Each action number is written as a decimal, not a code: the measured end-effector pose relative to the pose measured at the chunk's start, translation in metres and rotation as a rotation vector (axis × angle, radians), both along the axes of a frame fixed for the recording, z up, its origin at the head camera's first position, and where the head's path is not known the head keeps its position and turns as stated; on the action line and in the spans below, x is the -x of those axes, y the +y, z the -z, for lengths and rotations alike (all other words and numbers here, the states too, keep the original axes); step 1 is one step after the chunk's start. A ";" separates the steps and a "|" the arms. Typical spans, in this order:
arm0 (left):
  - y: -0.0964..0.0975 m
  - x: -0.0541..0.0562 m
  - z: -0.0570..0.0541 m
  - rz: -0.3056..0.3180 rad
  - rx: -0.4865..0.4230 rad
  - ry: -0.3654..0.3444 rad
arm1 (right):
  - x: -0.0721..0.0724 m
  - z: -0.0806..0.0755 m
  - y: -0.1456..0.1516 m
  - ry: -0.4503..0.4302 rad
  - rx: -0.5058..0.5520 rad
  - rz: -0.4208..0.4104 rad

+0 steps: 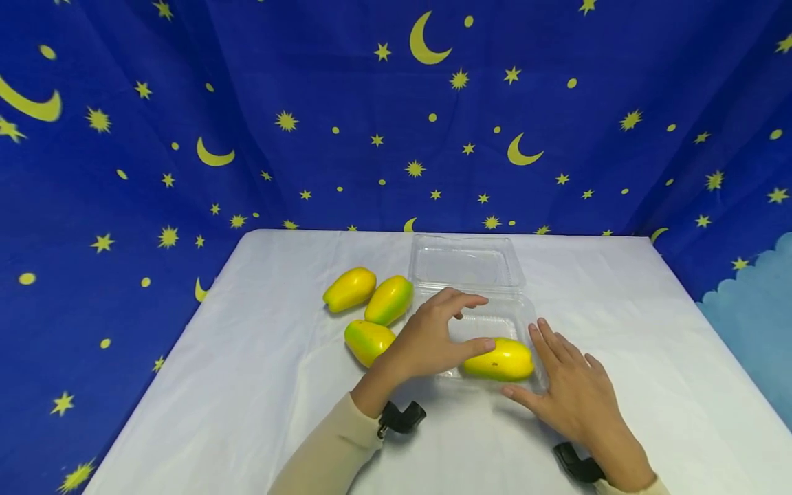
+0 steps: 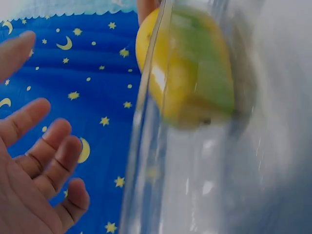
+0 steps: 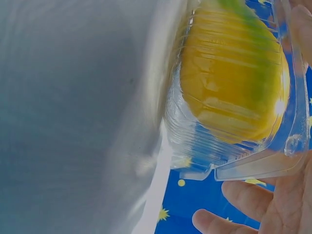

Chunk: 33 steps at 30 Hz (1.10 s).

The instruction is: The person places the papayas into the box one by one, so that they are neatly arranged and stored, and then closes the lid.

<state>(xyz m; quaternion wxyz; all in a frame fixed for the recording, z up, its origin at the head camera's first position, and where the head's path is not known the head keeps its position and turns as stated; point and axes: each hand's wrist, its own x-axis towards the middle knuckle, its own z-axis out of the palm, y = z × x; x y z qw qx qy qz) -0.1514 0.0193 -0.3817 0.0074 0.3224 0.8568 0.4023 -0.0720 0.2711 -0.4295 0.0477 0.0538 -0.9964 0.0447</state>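
Note:
A yellow-and-green mango (image 1: pixel 500 360) lies sideways in the near part of a clear plastic clamshell box (image 1: pixel 528 313). My left hand (image 1: pixel 436 333) is spread over the box's left side, fingers apart and loosely bent. Its thumb overlaps the mango's left end in the head view, while the left wrist view shows the fingers holding nothing. Along the box's right wall, my right hand (image 1: pixel 575 392) has its fingers extended, the fingertips right at the rim and the thumb near the front corner. In the right wrist view, the mango (image 3: pixel 234 73) shows through the ribbed clear wall.
Three more mangoes lie left of the box: one at the back left (image 1: pixel 350 289), another beside it (image 1: pixel 389 300), and a third (image 1: pixel 368 342) partly behind my left wrist. The clear lid (image 1: pixel 467 265) lies folded back behind the box. A white cloth (image 1: pixel 247 385) covers the table.

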 end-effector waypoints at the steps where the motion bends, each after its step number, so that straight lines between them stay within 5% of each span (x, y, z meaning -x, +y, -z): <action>1: -0.004 0.001 -0.001 0.008 -0.012 0.014 | 0.000 0.000 0.000 -0.008 -0.003 0.003; 10: -0.052 0.014 -0.005 0.004 -0.080 0.122 | 0.000 0.000 -0.002 -0.026 0.014 0.002; 16: -0.087 0.026 -0.002 -0.069 -0.115 0.122 | -0.001 0.000 -0.002 -0.019 0.025 -0.008; 23: -0.119 0.047 -0.009 -0.186 -0.190 0.223 | 0.001 -0.002 -0.002 -0.023 0.021 -0.005; 33: -0.149 0.069 0.012 -0.338 -0.172 0.196 | 0.001 0.000 -0.003 -0.029 0.030 -0.006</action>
